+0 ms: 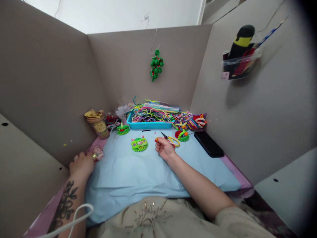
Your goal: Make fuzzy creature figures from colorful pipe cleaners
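Your right hand rests on the pale blue mat that covers the worktop. Its fingers are curled together over something small and orange at the tips. What that item is cannot be made out, nor whether the fingers actually grip it. The yellow-handled scissors lie touching or just beyond those fingertips, blades pointing away towards the blue tray of pipe cleaners.

Your left hand lies at the left edge of the mat, knuckles up. It touches or lies just beside a small pink object; the pictures do not show whether its fingers close on anything.

The green fuzzy figure sits flat on the mat, just left of your right hand and apart from it.

If you take up the scissors:

1. Free the right fingertips first.
2. Grip by the yellow loops, never by the blades.
3. Lift straight up, so the red and green piece beside the handles stays put.
4. Keep your forearm clear of the black phone to its right.
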`<state>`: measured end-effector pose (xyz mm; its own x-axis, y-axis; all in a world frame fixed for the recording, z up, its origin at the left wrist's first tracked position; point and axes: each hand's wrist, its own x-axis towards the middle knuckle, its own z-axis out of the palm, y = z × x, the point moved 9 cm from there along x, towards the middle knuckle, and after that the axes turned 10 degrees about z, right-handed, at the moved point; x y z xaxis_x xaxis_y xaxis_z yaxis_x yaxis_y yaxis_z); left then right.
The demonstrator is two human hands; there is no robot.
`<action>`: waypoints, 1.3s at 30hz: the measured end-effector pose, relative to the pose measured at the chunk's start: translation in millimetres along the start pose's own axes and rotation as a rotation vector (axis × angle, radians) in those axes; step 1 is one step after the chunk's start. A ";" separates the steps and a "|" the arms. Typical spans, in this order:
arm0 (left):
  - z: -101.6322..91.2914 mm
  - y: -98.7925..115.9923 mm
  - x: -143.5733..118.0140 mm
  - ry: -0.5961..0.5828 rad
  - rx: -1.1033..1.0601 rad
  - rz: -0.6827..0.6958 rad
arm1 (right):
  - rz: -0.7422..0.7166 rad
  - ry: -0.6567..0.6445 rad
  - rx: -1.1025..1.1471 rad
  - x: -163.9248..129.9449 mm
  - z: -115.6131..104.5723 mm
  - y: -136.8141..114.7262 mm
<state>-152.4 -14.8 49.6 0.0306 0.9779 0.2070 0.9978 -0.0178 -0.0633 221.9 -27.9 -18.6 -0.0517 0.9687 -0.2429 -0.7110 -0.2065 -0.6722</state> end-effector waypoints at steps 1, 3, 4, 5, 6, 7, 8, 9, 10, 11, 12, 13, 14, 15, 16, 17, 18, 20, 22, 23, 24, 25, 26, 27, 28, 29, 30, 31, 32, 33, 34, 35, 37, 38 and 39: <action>-2.6 16.8 -1.0 0.004 0.082 0.100 | -0.040 0.025 -0.019 -0.8 -1.4 -3.8; -7.3 49.1 -4.1 0.044 0.072 0.233 | -0.121 0.073 -0.085 -3.1 -2.7 -12.3; -9.0 66.8 -5.5 0.074 0.007 0.305 | -0.149 0.093 -0.135 -4.3 -2.0 -16.2; -8.9 87.0 -7.1 0.087 -0.083 0.408 | -0.168 0.111 -0.195 -5.4 -0.6 -19.7; -7.2 105.4 -8.2 0.081 -0.187 0.499 | -0.181 0.126 -0.264 -6.3 2.0 -23.1; -5.8 119.5 -7.4 0.080 -0.277 0.550 | -0.192 0.137 -0.337 -7.1 5.6 -26.6; -5.9 130.1 -4.8 0.096 -0.346 0.573 | -0.206 0.146 -0.408 -7.8 10.1 -30.7; -8.5 138.3 -0.7 0.138 -0.407 0.587 | -0.224 0.149 -0.473 -8.0 15.7 -35.1; -12.6 144.1 4.8 0.191 -0.464 0.587 | -0.247 0.149 -0.528 -7.4 22.2 -39.8; -17.4 148.4 11.1 0.248 -0.523 0.584 | -0.274 0.144 -0.578 -5.8 29.6 -44.5; -22.5 150.6 18.2 0.309 -0.585 0.567 | -0.306 0.137 -0.629 -3.1 37.6 -49.1; -26.2 151.1 25.7 0.363 -0.646 0.535 | -0.345 0.125 -0.686 0.8 46.4 -53.1; -28.4 149.9 32.9 0.414 -0.706 0.490 | -0.385 0.108 -0.754 6.1 55.6 -55.6; -29.3 148.0 38.8 0.467 -0.762 0.441 | -0.422 0.089 -0.831 12.4 64.7 -56.4; -27.6 147.1 43.2 0.503 -0.806 0.406 | -0.454 0.068 -0.912 19.5 73.0 -55.2; -24.0 146.4 46.1 0.531 -0.841 0.377 | -0.479 0.048 -0.995 27.1 79.8 -52.1; -18.9 146.7 47.5 0.546 -0.856 0.362 | -0.502 0.034 -1.073 34.2 85.0 -48.0; -5.4 148.5 47.6 0.543 -0.865 0.365 | -0.557 0.025 -1.208 45.3 90.9 -39.3; 10.2 148.9 47.5 0.501 -0.886 0.371 | -0.624 0.033 -1.294 51.2 92.2 -32.5; 16.7 147.5 47.7 0.487 -0.902 0.365 | -0.653 0.039 -1.319 52.7 91.7 -30.0; 22.3 146.1 48.4 0.474 -0.919 0.358 | -0.675 0.041 -1.336 53.8 90.9 -27.7; 27.0 144.5 49.5 0.462 -0.938 0.346 | -0.690 0.038 -1.349 54.6 90.0 -25.7; 30.7 143.3 51.0 0.452 -0.957 0.334 | -0.700 0.033 -1.360 55.3 89.2 -23.8; 33.7 143.0 52.6 0.442 -0.972 0.325 | -0.703 0.025 -1.369 56.3 88.6 -22.0; 36.1 143.4 54.1 0.432 -0.986 0.320 | -0.701 0.015 -1.376 57.3 88.0 -20.2; 37.9 144.7 55.2 0.421 -0.997 0.320 | -0.695 0.006 -1.381 58.5 87.4 -18.5; 39.3 146.9 55.8 0.409 -1.005 0.327 | -0.688 -0.001 -1.385 59.7 86.7 -16.9; 40.4 149.5 55.9 0.396 -1.014 0.337 | -0.682 -0.005 -1.386 60.7 85.9 -15.6; 41.4 152.2 55.4 0.383 -1.021 0.349 | -0.679 -0.009 -1.385 61.5 85.2 -14.4; 42.1 154.8 54.4 0.371 -1.027 0.362 | -0.677 -0.014 -1.384 62.1 84.6 -13.0; 42.4 157.4 53.1 0.359 -1.029 0.378 | -0.675 -0.021 -1.384 62.7 84.1 -11.6; 42.4 160.0 51.5 0.349 -1.026 0.397 | -0.673 -0.029 -1.383 63.2 83.5 -10.1; 41.4 165.0 48.1 0.331 -1.010 0.443 | -0.669 -0.042 -1.383 64.7 82.4 -7.1; 40.8 167.1 46.7 0.324 -0.999 0.465 | -0.664 -0.046 -1.387 65.8 81.7 -5.6; 40.3 168.9 45.7 0.318 -0.990 0.484 | -0.659 -0.045 -1.391 67.1 80.9 -4.4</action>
<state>15.2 35.2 9.0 0.2962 0.7292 0.6169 0.4811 -0.6718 0.5632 164.8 49.2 24.6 -0.0402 0.9348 0.3529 0.5789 0.3096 -0.7543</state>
